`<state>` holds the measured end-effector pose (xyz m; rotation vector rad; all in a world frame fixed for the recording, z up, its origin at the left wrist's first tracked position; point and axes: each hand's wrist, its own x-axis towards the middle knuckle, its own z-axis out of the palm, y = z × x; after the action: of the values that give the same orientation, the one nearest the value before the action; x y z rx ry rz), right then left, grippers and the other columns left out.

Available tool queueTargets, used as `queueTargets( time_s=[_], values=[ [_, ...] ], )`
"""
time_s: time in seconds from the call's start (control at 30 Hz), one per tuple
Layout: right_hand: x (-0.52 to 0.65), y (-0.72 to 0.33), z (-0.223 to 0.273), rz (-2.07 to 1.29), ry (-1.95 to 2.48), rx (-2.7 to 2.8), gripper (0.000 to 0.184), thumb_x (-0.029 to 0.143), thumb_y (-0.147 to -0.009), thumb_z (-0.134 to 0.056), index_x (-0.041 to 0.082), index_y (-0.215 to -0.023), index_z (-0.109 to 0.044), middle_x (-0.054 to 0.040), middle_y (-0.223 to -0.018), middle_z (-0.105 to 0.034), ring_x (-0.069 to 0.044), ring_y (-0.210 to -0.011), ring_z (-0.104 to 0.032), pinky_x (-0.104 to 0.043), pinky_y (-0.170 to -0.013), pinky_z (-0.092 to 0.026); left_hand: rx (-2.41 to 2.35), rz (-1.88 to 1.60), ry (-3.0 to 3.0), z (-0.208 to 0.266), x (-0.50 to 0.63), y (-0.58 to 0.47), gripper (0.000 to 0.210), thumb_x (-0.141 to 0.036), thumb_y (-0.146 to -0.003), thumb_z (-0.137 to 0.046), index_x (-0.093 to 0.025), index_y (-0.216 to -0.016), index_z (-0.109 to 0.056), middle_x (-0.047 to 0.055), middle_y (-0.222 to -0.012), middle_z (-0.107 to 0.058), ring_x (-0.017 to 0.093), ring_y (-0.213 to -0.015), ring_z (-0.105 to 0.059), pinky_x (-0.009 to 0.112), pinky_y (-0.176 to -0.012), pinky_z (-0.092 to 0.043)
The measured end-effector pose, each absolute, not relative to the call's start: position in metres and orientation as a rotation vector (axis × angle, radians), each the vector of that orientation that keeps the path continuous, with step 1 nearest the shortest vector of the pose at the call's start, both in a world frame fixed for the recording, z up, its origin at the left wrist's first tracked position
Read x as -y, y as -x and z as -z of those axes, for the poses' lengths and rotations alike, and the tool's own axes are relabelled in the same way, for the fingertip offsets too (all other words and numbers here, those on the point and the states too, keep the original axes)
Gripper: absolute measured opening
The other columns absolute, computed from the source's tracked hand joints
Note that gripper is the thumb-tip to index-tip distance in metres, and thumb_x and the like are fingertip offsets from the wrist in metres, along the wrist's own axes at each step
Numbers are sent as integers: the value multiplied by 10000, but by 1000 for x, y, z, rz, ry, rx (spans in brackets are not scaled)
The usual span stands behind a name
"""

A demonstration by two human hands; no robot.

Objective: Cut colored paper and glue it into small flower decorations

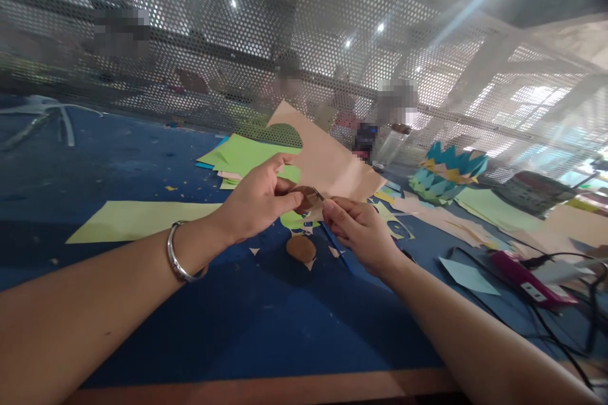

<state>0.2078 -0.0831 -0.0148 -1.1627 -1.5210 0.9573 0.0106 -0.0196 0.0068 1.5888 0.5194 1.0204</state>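
Note:
My left hand (259,196), with a silver bangle at its wrist, pinches the lower left edge of a peach paper sheet (327,152). The sheet stands tilted above the table, with a curved cut in its upper left edge. My right hand (356,228) is closed at the sheet's lower edge, close to my left fingertips. From its fingers pokes the thin dark tip of a slim tool (318,195); its kind is mostly hidden. Below the hands lie a brown paper oval (301,248) and small scraps (255,252).
Green paper sheets (251,155) and a pale yellow strip (142,221) lie left. To the right are a folded paper crown (446,171), a glass bottle (392,145), peach offcuts (441,218) and a magenta power strip (532,281) with cables. A perforated metal screen (228,76) borders the back.

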Motion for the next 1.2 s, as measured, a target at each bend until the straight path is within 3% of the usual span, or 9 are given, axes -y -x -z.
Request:
queueTargets(
  time_s=[0.17, 0.4, 0.63, 0.87, 1.2],
  values=[
    [82, -208, 16, -962, 1153, 1515, 484, 635, -893, -622, 203, -688, -542, 76, -546, -311, -77, -466, -203, -242, -416, -137, -518, -990, -1550, -5, 21, -12, 678, -189, -783, -741, -198, -1352, -373, 15, -775, -776, 180, -729, -725, 294, -765, -497],
    [82, -209, 17, -963, 1177, 1526, 456, 607, -917, -604, 212, -701, -537, 79, -541, -295, -76, -452, -203, -251, -419, -124, -537, -992, -1592, -4, 21, -13, 372, -182, -832, -694, -216, -1123, -465, 24, -763, -771, 185, -753, -727, 307, -770, -490],
    [79, -210, 20, -932, 1175, 1566, 466, 604, -932, -586, 211, -690, -519, 82, -528, -280, -75, -446, -200, -250, -431, -133, -607, -995, -1682, -5, 19, -11, 266, -212, -839, -674, -223, -1041, -501, 46, -790, -777, 226, -786, -739, 338, -733, -499],
    [80, -210, 18, -891, 1181, 1601, 443, 584, -938, -582, 201, -714, -566, 77, -518, -306, -77, -450, -224, -246, -430, -149, -608, -983, -1712, -13, 20, -7, 337, -173, -739, -721, -218, -1021, -544, 16, -699, -741, 219, -684, -704, 312, -630, -486],
    [80, -214, 16, -717, 1208, 1777, 443, 557, -992, -497, 202, -731, -537, 71, -534, -303, -95, -489, -256, -254, -473, -215, -557, -904, -1746, -12, 17, -6, 485, -131, -813, -659, -252, -1231, -444, -16, -759, -717, 164, -715, -667, 287, -681, -468]
  ],
)
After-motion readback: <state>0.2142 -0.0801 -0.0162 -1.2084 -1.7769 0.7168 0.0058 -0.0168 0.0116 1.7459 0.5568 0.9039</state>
